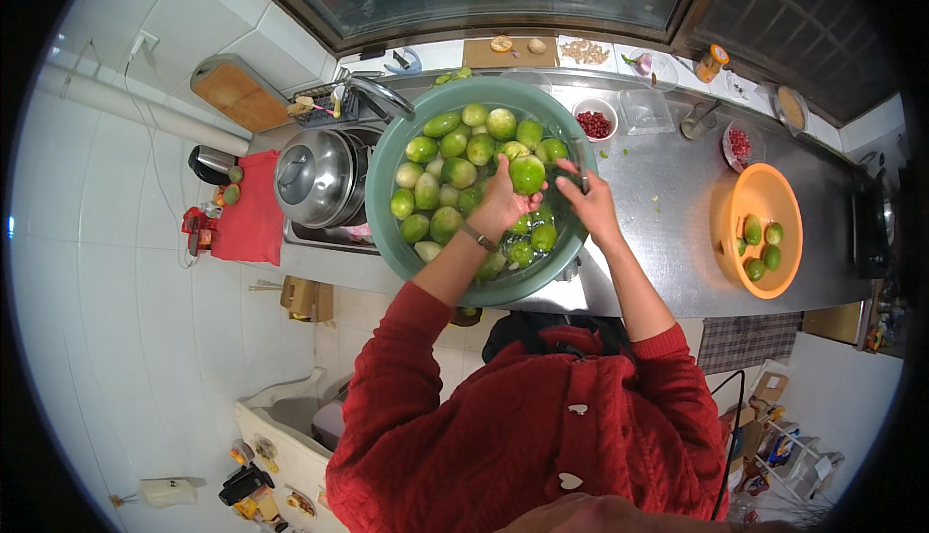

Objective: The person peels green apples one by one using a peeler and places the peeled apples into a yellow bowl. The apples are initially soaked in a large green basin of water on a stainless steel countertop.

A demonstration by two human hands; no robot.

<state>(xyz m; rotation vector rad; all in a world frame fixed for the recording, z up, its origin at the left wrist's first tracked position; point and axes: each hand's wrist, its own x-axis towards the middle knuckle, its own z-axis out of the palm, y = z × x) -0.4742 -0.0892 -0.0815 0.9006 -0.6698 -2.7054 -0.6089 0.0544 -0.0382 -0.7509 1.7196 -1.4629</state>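
My left hand (502, 202) holds a round green fruit (527, 175) above a large green plastic basin (380, 195). Water fills the basin, and many green fruits (459, 172) with pale patches lie in it. At the basin's right side, my right hand (596, 205) grips a slim metal tool (583, 170), which looks like a small knife; its far end is hard to make out. Thumb and forefinger of that hand point towards the held fruit, with a gap between. Several more green fruits (755, 269) rest in an orange plastic basin (790, 242) farther right on the steel counter (653, 257).
A lidded steel pot (312, 177) stands by the sink left of the green basin, under a faucet (381, 90). Behind are a white bowl (596, 118) of red seeds or berries, a clear plastic container (646, 113) and a glass cup (697, 123). A jar (711, 64) stands on the sill.
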